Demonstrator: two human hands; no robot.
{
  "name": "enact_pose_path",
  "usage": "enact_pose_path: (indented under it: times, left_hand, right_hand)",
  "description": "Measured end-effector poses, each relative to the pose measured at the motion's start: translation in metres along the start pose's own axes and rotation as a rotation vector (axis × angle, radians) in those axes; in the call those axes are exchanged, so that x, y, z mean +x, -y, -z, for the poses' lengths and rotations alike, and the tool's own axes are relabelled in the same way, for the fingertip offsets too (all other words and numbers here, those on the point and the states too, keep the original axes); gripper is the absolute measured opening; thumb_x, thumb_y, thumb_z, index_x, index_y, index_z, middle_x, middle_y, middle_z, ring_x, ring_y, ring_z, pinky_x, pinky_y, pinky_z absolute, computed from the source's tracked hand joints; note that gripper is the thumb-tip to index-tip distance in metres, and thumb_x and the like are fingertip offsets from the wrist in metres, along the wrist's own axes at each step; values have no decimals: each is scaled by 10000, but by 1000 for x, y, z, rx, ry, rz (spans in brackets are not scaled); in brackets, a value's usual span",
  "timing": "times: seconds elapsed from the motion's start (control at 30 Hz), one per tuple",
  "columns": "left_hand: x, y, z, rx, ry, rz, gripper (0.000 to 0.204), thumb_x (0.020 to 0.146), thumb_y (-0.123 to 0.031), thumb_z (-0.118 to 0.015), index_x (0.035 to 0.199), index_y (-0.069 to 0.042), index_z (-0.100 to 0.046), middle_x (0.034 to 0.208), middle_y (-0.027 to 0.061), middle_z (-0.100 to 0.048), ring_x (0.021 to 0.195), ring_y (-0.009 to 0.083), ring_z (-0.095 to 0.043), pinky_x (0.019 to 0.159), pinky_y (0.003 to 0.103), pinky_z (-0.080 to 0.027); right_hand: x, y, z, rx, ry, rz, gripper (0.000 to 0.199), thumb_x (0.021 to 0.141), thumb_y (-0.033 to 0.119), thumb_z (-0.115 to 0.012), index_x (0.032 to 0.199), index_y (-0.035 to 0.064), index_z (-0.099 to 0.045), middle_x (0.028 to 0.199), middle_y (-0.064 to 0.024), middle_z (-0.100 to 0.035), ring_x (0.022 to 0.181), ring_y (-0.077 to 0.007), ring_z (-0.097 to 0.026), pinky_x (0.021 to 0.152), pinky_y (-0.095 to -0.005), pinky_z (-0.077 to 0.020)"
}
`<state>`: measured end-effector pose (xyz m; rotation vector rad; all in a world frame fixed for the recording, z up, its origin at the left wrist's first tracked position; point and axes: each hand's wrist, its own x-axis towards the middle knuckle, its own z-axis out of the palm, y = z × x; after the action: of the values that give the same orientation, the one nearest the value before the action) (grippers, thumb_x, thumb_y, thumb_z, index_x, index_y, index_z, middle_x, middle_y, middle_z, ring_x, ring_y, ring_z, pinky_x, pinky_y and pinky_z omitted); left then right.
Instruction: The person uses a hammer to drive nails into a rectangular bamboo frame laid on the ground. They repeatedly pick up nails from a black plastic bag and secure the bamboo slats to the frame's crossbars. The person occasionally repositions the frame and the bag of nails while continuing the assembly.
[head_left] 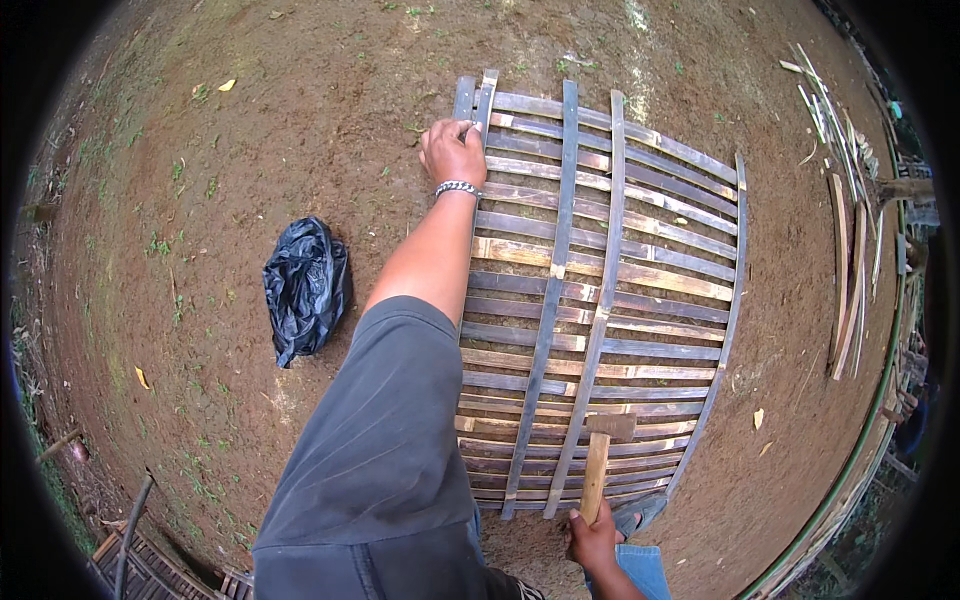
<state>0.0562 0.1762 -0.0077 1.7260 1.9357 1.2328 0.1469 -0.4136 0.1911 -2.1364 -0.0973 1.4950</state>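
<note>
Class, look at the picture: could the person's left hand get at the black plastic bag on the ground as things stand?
Probably yes: the left hand rests on the slatted bamboo panel, and only bare soil lies between it and the black bag.

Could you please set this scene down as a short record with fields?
Ground: bare brown soil
Main thing: slatted bamboo panel lying flat
Left hand: pressed on the panel's far left corner
Right hand: gripping a wooden-handled hammer, head resting on the slats
Beside: crumpled black plastic bag left of the panel
Far right: loose bamboo strips
</note>
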Motion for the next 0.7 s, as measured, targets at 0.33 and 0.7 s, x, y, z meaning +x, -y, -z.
enact_pose_path:
  times: [0.33, 0.7]
  left_hand:
    - [0, 0, 5, 15, 101, -39, 141, 862, -212, -730, 896, -84, -779, 1005, 100, -705, 1068, 314, -582, 966, 429, -462]
    - [-2, -10, 4, 84, 115, 4, 95, 850, -183, -731, 910, -124, -777, 1044, 27, -696, 1126, 262, -563, 1000, 433, -436]
  right_hand:
    - [41, 90, -45, 120, 60, 133, 366, 985, 37, -599, 1320, 26, -452, 804, -11, -555, 574, -81, -525, 505, -241, -449]
    - [125, 202, -96, -50, 188, 414, 511, 1009, 133, -596, 1458, 11, -386, 881, -54, -607, 694, -125, -612, 609, -274, -508]
